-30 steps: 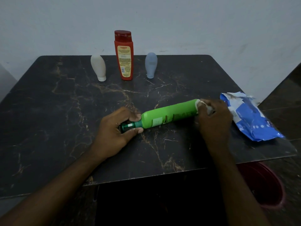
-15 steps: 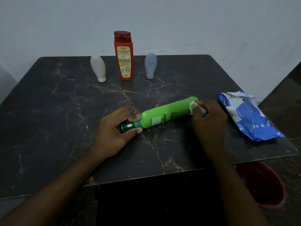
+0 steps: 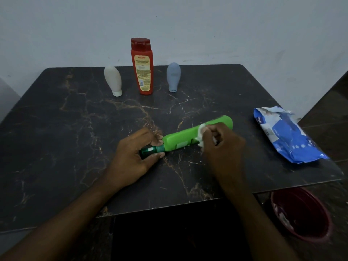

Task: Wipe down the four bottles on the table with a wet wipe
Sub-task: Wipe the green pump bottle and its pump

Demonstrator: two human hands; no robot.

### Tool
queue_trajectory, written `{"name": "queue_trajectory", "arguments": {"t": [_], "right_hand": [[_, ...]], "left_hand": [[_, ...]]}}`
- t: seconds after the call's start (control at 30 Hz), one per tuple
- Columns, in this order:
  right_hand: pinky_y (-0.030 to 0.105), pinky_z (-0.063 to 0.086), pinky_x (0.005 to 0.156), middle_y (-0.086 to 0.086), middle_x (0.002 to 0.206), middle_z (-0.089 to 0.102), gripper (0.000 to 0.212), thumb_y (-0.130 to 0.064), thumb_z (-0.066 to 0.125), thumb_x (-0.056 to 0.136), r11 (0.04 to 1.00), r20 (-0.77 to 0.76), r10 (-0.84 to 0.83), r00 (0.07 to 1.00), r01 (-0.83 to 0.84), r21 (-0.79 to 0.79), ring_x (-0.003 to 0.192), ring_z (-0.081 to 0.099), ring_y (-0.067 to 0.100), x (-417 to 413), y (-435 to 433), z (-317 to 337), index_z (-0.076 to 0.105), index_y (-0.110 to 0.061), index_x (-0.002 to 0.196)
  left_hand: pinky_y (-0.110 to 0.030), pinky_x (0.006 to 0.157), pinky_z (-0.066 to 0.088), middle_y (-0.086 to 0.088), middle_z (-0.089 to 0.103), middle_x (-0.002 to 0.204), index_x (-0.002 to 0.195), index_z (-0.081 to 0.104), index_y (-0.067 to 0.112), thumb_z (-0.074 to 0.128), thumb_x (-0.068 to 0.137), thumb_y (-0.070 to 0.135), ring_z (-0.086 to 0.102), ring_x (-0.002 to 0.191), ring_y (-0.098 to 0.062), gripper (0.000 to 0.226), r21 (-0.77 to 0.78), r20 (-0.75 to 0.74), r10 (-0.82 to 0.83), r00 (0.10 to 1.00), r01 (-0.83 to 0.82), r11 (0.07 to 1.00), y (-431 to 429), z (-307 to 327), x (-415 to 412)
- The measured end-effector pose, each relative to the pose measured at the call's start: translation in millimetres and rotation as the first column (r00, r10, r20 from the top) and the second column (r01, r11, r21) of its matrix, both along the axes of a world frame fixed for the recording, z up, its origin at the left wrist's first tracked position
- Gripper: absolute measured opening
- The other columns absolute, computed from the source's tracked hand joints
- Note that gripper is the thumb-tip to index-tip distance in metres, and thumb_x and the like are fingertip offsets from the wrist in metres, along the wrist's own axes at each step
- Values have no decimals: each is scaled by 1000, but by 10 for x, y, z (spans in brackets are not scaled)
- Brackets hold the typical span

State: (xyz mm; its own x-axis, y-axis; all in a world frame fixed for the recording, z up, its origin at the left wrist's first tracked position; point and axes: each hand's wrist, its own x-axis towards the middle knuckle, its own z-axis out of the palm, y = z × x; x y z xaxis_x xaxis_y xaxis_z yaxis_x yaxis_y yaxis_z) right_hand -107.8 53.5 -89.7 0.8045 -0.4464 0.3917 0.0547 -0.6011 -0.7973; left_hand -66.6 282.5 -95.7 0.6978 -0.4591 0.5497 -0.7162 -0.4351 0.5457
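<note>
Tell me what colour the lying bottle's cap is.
The cap is dark green; head view shows it.

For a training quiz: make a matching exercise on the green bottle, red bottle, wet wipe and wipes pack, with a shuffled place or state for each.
1. green bottle
2. red bottle
3. wet wipe
4. wipes pack

A. upright at the table's far side
B. bunched in the right hand
C. flat near the table's right edge
D. on its side, gripped by the left hand

Pairs: 1-D, 2-A, 3-B, 4-C.
</note>
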Motion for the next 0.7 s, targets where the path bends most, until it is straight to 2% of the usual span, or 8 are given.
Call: {"name": "queue_trajectory", "arguments": {"t": [0.17,0.2,0.27,0.3,0.4,0.53,0.6,0.7], "right_hand": [[5,47,64,-6,85,65,16,-27,59,96,986,-50,-159,986,161,34,77,61,-1,150,-594,43,71,-18,100],[9,49,69,-2,89,66,18,-26,57,97,985,-54,-171,984,172,21,78,61,2,172,-618,23,71,-16,102],[33,54,79,5,94,65,20,-23,53,98,980,-52,-187,981,182,-80,81,60,14,174,-522,-7,69,-11,102],[36,52,79,7,95,64,19,-20,53,99,977,-26,-175,984,170,-131,81,58,16,150,-400,0,68,-10,102],[24,50,74,8,100,61,19,-13,54,99,977,54,-13,998,24,-212,79,54,10,19,110,22,68,-6,109],[25,54,70,6,106,59,22,-10,55,98,942,23,174,985,-159,-297,80,58,13,-106,433,34,66,-6,116],[20,54,70,3,106,59,22,-9,54,98,940,10,161,987,-151,-305,80,57,9,-38,287,26,65,-7,117],[12,45,68,1,97,54,19,-14,50,101,943,19,17,1000,-10,-333,70,48,2,113,-142,16,67,-7,106]], "left_hand": [[-34,80,55,-1,68,100,95,70,6,89,75,4,68,99,-12,28,20,0,0,1000,0,1000,-5,10,-20],[-34,80,55,0,68,100,95,70,6,89,75,4,68,98,-13,28,25,2,3,1000,-3,1000,-5,13,-22],[-32,81,54,0,68,102,95,69,7,88,75,4,67,99,-10,28,29,7,0,1000,0,1000,-8,18,-26],[-31,82,54,1,68,102,95,69,7,88,75,3,66,100,-8,28,31,11,-3,1000,3,1000,-12,19,-30],[-32,83,55,-1,69,102,93,69,5,88,75,2,68,102,-10,27,21,2,-1,1000,1,1000,-8,16,-28],[-29,83,55,-1,68,102,92,69,5,89,73,1,67,101,-8,28,10,-2,6,1000,-6,1000,-3,15,-26],[-32,83,56,-1,69,102,93,70,5,89,73,2,68,101,-9,28,-5,-12,6,1000,-6,1000,-1,10,-19],[-40,78,56,-2,68,99,94,70,5,89,75,4,69,97,-17,27,-16,-16,-2,1000,2,1000,5,-8,10]]}}
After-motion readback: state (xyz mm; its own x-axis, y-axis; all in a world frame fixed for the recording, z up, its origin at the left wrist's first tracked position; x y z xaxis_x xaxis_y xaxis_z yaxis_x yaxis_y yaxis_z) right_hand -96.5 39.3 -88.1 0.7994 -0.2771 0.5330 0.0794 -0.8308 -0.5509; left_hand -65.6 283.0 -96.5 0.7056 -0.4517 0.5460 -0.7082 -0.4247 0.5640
